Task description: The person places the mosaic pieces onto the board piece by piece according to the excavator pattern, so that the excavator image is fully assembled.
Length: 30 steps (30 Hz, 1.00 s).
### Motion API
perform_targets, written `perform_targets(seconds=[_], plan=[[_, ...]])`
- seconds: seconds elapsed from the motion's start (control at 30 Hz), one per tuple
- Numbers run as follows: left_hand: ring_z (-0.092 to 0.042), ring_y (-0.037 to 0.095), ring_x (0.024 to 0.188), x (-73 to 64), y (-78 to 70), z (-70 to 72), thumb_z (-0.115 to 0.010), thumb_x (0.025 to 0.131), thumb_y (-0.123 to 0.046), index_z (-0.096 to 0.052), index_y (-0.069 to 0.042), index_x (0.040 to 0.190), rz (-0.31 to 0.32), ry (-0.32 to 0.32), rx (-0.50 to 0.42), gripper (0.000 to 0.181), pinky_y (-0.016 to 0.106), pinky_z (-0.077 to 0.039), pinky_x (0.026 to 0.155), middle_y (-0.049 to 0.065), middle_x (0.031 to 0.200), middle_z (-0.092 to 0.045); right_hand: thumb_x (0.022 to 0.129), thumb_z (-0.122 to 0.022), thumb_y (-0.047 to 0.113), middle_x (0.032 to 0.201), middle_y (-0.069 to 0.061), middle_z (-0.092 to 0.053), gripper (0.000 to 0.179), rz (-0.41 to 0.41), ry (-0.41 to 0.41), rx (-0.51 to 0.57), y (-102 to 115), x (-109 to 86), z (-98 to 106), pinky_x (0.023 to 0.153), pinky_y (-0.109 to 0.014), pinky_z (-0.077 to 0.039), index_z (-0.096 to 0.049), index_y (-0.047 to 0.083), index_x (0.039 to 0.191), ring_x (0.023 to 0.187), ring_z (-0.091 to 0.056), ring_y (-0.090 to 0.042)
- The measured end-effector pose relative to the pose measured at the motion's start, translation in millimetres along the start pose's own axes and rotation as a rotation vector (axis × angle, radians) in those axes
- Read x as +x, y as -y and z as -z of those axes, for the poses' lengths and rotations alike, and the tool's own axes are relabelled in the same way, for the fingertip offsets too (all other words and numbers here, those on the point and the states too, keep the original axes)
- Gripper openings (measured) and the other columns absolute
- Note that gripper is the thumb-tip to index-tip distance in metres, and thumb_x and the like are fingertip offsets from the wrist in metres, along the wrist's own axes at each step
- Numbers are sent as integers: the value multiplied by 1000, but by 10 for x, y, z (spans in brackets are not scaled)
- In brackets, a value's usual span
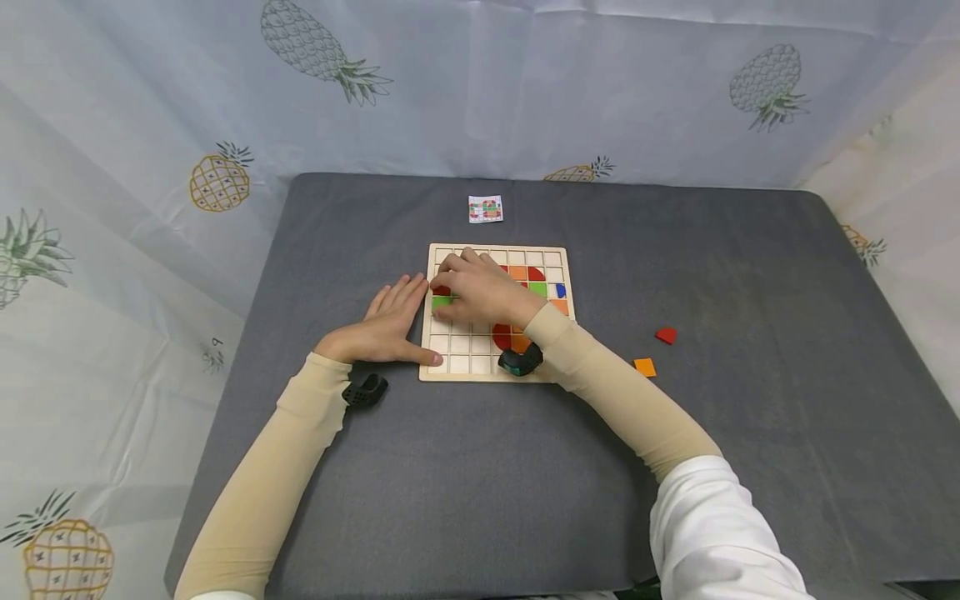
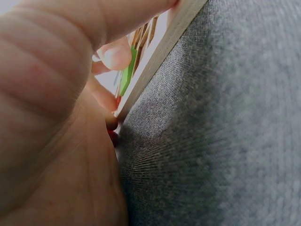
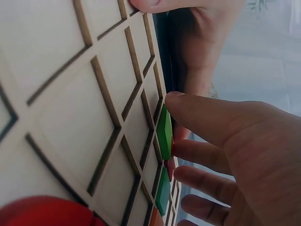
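My right hand (image 1: 483, 292) is over the left side of a wooden grid board (image 1: 459, 364). Its thumb and index finger pinch a green square tile (image 3: 164, 132) by opposite edges, at a cell in the board's left column. A dark red tile (image 1: 441, 291) lies just beyond the green one, partly under the fingers. My left hand (image 1: 386, 329) rests beside the board, fingers spread along its left edge and thumb laid over the near left corner. Orange, red, green and blue tiles fill several cells toward the right, some hidden by the right hand and wrist.
A small printed pattern card (image 1: 485, 209) lies beyond the board. On the grey table (image 1: 750, 333), right of the board, are a loose red quarter-round tile (image 1: 666, 335) and an orange square tile (image 1: 644, 367). A pineapple-print curtain (image 1: 480, 100) hangs behind the table.
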State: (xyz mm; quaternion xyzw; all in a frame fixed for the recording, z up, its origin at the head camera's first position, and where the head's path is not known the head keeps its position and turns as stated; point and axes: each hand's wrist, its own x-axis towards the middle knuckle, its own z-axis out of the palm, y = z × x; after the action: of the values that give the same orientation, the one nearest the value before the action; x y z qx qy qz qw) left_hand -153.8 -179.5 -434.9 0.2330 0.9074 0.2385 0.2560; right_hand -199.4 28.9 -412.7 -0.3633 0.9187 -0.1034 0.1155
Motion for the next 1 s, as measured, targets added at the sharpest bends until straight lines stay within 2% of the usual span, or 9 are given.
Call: perform_targets(seconds=[0.2,0.37,0.6,0.8,1.0], plan=[[20,30,158,0,0,-4,-76,84,-55,9,-7,162,-1,-2,-3,126,54,12,126,10,171,17,96,-68,43,139,-1,-54,50,-17,-18,46,-18,-40,-3,109,-46,-39,-60,20,140,122,-44,-22],[20,30,158,9,-11,-17,-76,84,-55,8,-6,163,1,-3,-6,126,54,12,126,10,171,16,97,-66,40,142,-4,-55,52,-19,-59,130,-100,-220,142,107,-45,-40,-58,16,142,123,-46,-25],[17,31,158,33,-2,-39,-78,82,-55,8,-6,163,8,-17,-10,127,54,11,126,11,172,13,100,-64,33,134,-10,-61,43,-50,-106,315,-309,-756,423,96,-44,-43,-62,11,137,117,-49,-30],[18,31,158,36,3,-38,-78,81,-55,8,-6,163,2,-19,-9,128,54,10,126,12,172,13,100,-65,33,124,-3,-62,36,-161,-144,349,-498,-1262,547,85,-42,-44,-65,16,132,113,-50,-26],[19,30,158,24,13,-42,-77,81,-56,9,-8,163,13,-13,-4,128,53,10,127,10,172,15,100,-64,31,122,-2,-62,35,-253,-186,334,-676,-1689,513,85,-42,-47,-65,17,132,108,-52,-20]])
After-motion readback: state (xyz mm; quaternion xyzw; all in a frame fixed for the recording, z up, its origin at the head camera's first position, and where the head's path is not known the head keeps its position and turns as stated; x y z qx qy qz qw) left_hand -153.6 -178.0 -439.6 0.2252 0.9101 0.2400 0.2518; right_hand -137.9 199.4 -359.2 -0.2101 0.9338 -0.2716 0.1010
